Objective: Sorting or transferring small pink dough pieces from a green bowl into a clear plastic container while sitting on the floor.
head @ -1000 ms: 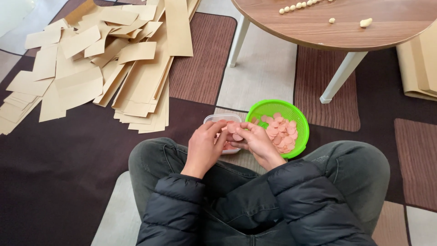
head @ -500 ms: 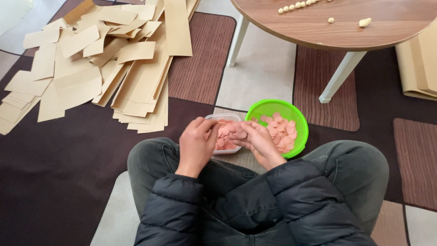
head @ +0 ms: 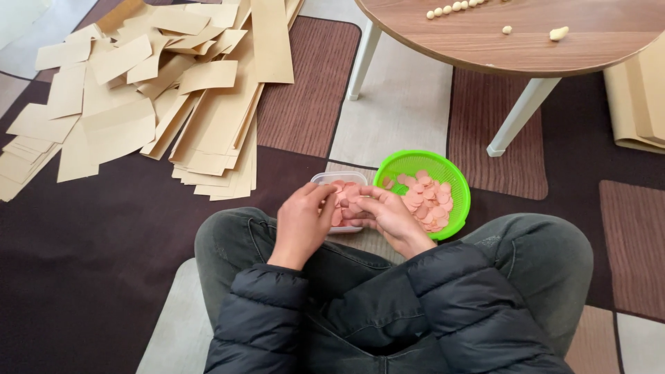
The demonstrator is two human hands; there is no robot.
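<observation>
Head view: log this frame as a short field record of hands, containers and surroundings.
left hand: over the clear tub, fingers bent at the pink slices
right hand: fingers meet the left hand's over the tub
green basket: on the rug, beside the tub, holds pink slices
left of the hands: brown paper sheets
top right: round wooden table

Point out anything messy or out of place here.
The brown paper sheets sprawl in a loose, overlapping heap on the rug, not stacked. A few pale lumps lie scattered on the table. The pink slices stay inside the green basket and clear tub.
</observation>
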